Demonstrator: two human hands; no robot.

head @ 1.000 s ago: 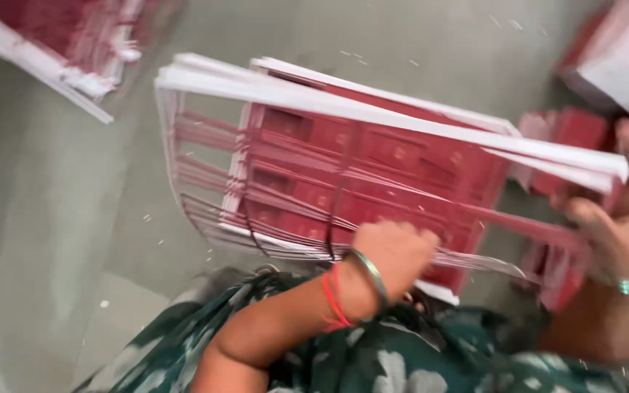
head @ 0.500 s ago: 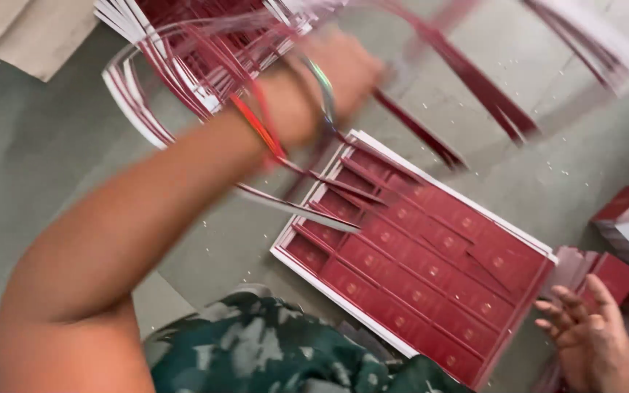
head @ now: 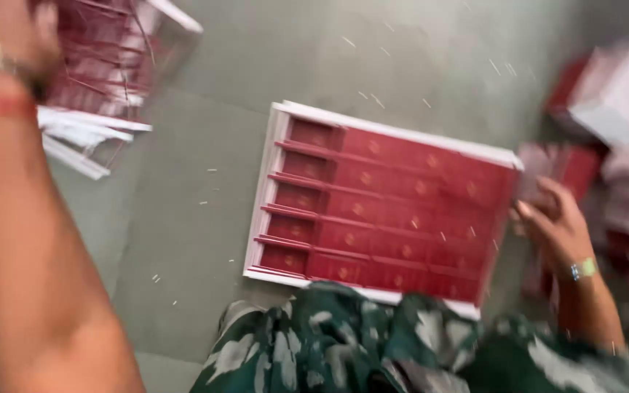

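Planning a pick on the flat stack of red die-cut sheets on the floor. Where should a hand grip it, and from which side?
Probably the right short edge of the red sheet stack, coming from the right: it lies flat with white-bordered edges exposed, and the right hand already rests beside that edge. The near edge is partly covered by the green patterned clothing.

Red die-cut card stack [head: 384, 207], flat (floor), white-edged

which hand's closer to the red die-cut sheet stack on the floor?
Right. The right hand sits at the right edge of the red die-cut sheet stack, fingers about touching it. The left hand is raised far off to the upper left, by the pile of punched-out frames.
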